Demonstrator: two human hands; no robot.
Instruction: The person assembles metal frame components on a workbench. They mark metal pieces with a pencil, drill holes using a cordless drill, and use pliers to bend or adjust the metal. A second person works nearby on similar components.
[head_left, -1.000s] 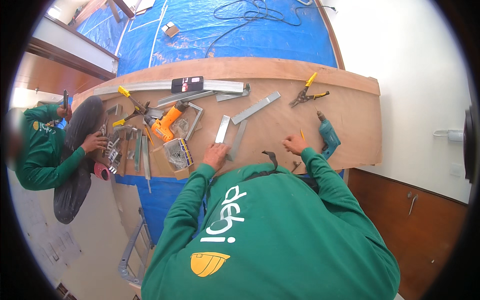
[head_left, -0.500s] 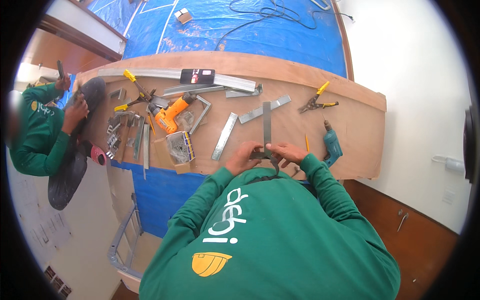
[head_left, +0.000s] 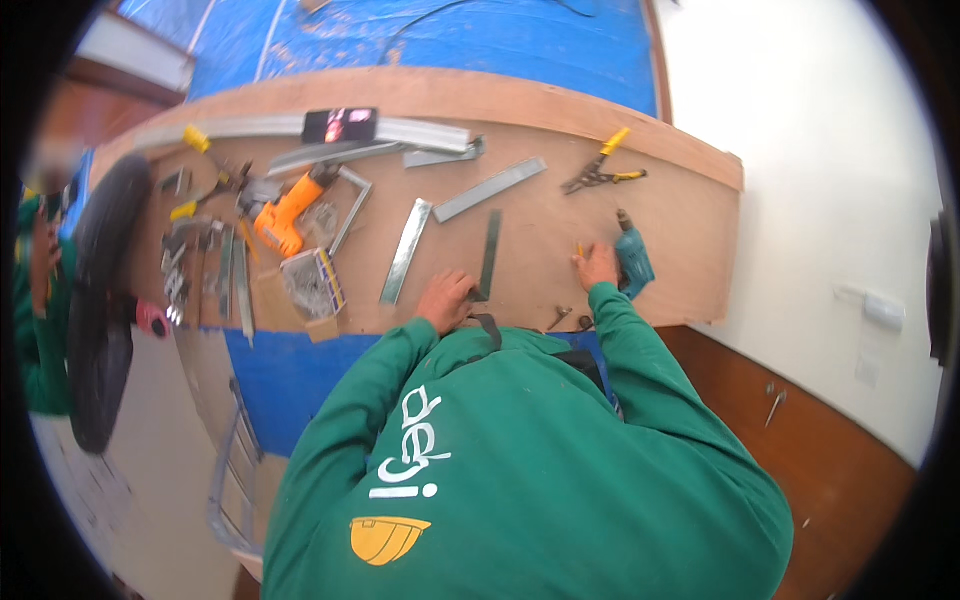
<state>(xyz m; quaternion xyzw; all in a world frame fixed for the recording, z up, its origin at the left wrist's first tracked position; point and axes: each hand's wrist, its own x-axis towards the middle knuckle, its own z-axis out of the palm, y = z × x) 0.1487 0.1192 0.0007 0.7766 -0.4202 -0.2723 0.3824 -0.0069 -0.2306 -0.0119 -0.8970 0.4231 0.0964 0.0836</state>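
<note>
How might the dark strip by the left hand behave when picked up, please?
The dark strip looks slim, so it is probably light. Its straight edges suggest it is fairly stiff, and its flat shape likely prevents rolling.

Green sweatshirt (head_left: 600, 450): one short word in chunky white lowercase lettering (head_left: 405, 452), running sideways, easily big enough to read from over here
Hard-hat emblem (head_left: 390, 540): yellow, printed right next to that word
Phone (head_left: 340, 126) on the table (head_left: 695, 245): screen's lit, but it's pinkish blur, can't read a thing
Small box (head_left: 312, 284): blue and yellow edging, any print's way too tiny
</note>
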